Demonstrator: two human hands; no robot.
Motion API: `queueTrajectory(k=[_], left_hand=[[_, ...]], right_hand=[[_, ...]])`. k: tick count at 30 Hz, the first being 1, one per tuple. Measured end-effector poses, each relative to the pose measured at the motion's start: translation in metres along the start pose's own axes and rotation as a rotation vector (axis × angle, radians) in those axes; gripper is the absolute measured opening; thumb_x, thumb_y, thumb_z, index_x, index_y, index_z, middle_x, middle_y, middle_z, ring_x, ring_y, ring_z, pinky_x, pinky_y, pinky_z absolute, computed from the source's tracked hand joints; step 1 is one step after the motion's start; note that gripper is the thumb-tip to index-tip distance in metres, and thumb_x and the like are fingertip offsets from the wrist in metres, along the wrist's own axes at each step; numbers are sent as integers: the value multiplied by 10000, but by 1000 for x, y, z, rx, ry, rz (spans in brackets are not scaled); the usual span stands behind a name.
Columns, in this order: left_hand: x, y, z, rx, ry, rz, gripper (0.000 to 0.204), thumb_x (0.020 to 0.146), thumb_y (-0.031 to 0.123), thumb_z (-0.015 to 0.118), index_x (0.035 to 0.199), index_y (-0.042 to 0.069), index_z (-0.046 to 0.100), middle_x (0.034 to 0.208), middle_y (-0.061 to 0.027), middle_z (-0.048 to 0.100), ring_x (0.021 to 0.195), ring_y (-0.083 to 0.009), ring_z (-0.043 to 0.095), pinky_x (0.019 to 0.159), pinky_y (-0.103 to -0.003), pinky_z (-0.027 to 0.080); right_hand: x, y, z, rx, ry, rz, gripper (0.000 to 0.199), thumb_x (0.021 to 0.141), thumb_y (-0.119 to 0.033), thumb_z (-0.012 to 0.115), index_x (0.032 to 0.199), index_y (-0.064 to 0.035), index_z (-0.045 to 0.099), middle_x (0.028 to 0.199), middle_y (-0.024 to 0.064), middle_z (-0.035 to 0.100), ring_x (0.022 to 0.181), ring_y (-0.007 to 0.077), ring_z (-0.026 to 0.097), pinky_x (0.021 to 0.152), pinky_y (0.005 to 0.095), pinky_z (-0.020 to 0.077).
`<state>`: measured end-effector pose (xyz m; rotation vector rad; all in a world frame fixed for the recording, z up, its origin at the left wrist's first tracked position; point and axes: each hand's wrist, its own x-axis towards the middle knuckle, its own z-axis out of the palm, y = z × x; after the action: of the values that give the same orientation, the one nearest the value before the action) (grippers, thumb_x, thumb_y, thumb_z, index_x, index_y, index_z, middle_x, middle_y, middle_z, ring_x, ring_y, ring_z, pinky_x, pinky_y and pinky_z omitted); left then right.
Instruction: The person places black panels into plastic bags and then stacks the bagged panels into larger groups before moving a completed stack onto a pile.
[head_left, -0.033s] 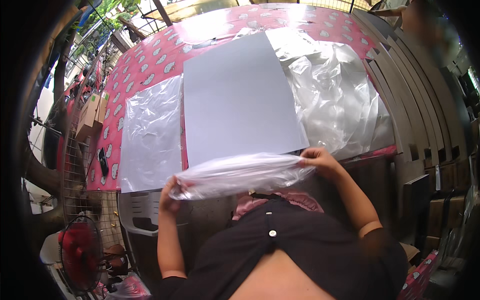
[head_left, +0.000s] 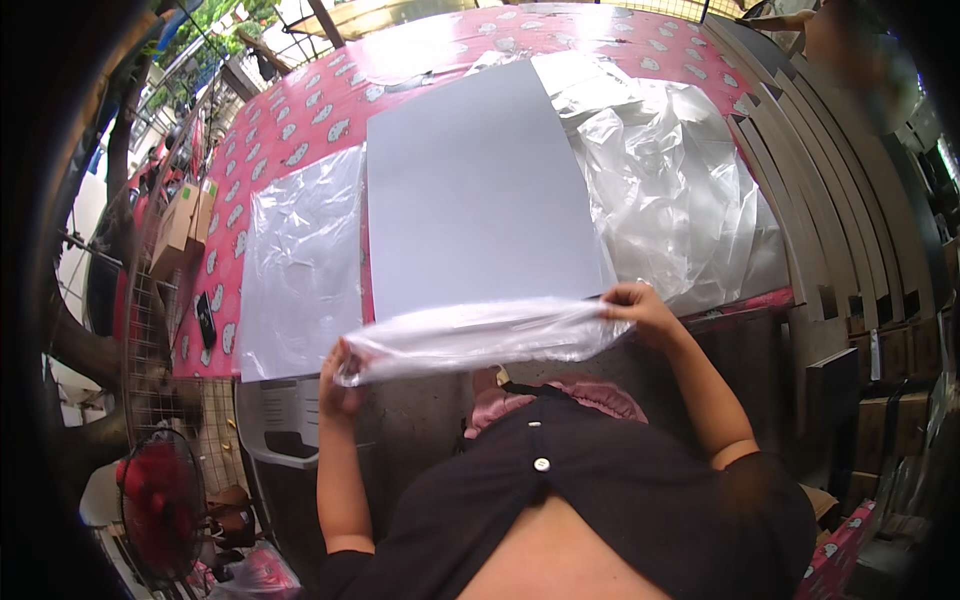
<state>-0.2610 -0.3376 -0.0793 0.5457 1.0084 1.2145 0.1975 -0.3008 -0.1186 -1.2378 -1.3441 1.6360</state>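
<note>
- Film (head_left: 480, 340): clear, thin, glossy plastic, gathered into a long, wrinkled band, blurred in places.
- Board (head_left: 480, 190): a smooth, matt grey rectangle, flat on the table's pink patterned cloth (head_left: 270, 135).
- Sheet (head_left: 305, 265): clear, lightly creased plastic lying flat, left of the board.
- Heap (head_left: 675, 190): crumpled, shiny clear plastic, right of the board.
- Left hand (head_left: 342, 382): fingers closed on the film's left end, though blur hides exactly how they press.
- Right hand (head_left: 640, 308): thumb and fingers pinching the film's right end.
- The film stretches between both hands, across the board's near edge; whether it touches the board I cannot tell.
- Compared with the earlier frame, both hands and the film sit slightly farther forward; board, sheet and heap lie as they did.
</note>
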Motion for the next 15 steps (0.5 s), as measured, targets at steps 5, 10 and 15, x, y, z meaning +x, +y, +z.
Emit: queueTrajectory(k=[5, 10, 15], left_hand=[[24, -30, 32, 29, 174, 271, 54, 884, 167, 539, 870, 115, 543, 722, 30, 534, 595, -58, 487, 552, -219, 430], [33, -69, 12, 408, 335, 195, 58, 871, 142, 557, 852, 91, 539, 582, 60, 453, 403, -17, 351, 333, -194, 257], [31, -67, 27, 439, 399, 275, 85, 862, 119, 558, 872, 35, 547, 621, 33, 479, 430, -26, 363, 343, -203, 285]], right_hand=[[24, -6, -1, -592, 509, -245, 186, 710, -85, 641, 864, 19, 634, 806, 157, 637, 760, 259, 617, 704, 320, 474], [23, -11, 21, -814, 680, -332, 270, 699, -40, 579, 956, 43, 592, 915, 243, 569, 842, 387, 565, 772, 403, 451], [12, -25, 40, -947, 618, -70, 212, 733, -52, 536, 912, 57, 567, 926, 254, 536, 861, 420, 542, 761, 440, 441]])
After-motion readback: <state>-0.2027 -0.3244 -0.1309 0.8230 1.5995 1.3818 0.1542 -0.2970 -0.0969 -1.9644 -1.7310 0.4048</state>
